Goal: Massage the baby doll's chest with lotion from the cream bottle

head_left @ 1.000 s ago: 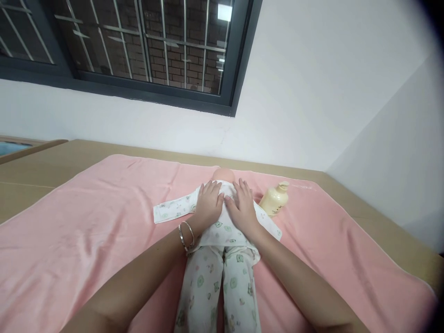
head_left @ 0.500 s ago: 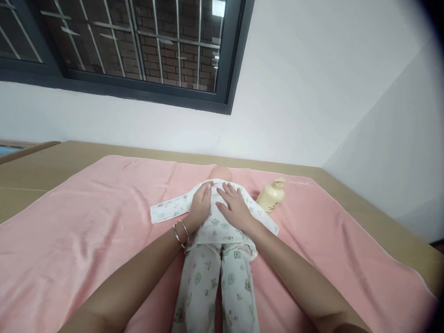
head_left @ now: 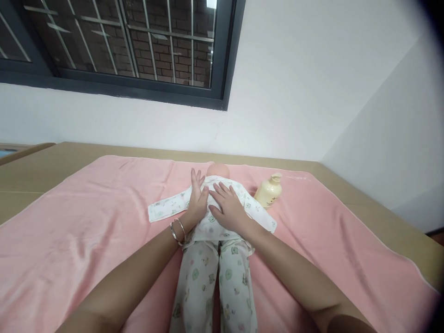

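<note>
A baby doll (head_left: 218,170) lies lengthwise in front of me, its round head at the far end. It wears a white printed top (head_left: 217,229) with both sleeves spread, and matching trousers (head_left: 199,277). My right hand (head_left: 229,206) rests flat on the top's chest area, fingers stretched out and apart. On the left side of the chest, my left hand (head_left: 198,199) is tipped on its edge with fingers raised and spread. Neither hand grips anything. Two thin bangles (head_left: 178,232) circle my left wrist.
A cream pump bottle (head_left: 268,192) leans tilted beside the right sleeve. Under the doll is a pink blanket (head_left: 104,222) over a tan surface (head_left: 31,171). A white wall (head_left: 284,92) and a dark-framed barred window (head_left: 156,90) stand behind.
My left hand has turned up onto its edge, its fingers lifting and spreading. The right hand stays flat on the doll's top. The view has shifted slightly.
</note>
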`<state>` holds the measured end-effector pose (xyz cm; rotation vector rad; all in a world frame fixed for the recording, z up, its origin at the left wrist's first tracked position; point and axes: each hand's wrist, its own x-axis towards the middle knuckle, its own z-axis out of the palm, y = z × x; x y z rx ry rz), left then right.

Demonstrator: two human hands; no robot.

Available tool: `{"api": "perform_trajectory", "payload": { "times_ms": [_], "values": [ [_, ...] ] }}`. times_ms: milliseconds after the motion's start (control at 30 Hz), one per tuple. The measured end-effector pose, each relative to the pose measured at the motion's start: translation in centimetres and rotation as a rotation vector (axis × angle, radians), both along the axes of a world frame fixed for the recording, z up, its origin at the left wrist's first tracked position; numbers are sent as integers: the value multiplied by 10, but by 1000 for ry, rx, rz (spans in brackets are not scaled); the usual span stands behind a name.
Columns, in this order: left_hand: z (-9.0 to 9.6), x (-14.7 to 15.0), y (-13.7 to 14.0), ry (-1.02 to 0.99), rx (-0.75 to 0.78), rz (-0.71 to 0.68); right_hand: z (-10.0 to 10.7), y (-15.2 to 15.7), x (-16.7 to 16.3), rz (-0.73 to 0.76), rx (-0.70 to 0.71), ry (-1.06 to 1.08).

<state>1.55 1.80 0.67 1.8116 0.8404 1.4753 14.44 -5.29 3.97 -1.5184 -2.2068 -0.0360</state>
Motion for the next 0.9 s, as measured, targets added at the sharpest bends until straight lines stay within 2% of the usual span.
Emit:
{"api": "perform_trajectory", "payload": {
  "times_ms": [100,133,200,300,400,467,567,700,800,900],
  "values": [
    [0,-1,1,-77,-36,-47,17,-16,-3,-7,46,-41],
    [1,-1,0,-93,-50,-53,24,-25,-5,5,31,-66],
    [3,-1,-2,-107,-76,-55,34,-44,-8,102,-87,-172],
    [7,-1,-6,-113,-98,-49,34,-67,-15,163,-174,-373],
    [12,0,-8,-128,-74,-8,29,-75,-19,42,-135,-469],
    [20,-1,-8,-141,-40,30,30,-73,-17,35,-156,-490],
    [41,-5,-10,-196,-13,78,37,-72,-16,125,-189,-511],
    [80,-17,-19,-313,19,133,37,-82,-26,128,-87,-416],
    [105,-27,-30,-347,84,138,19,-88,-42,61,-22,-355],
    [120,-32,-39,-356,132,118,-8,-85,-55,4,62,-297]
  ]
}}
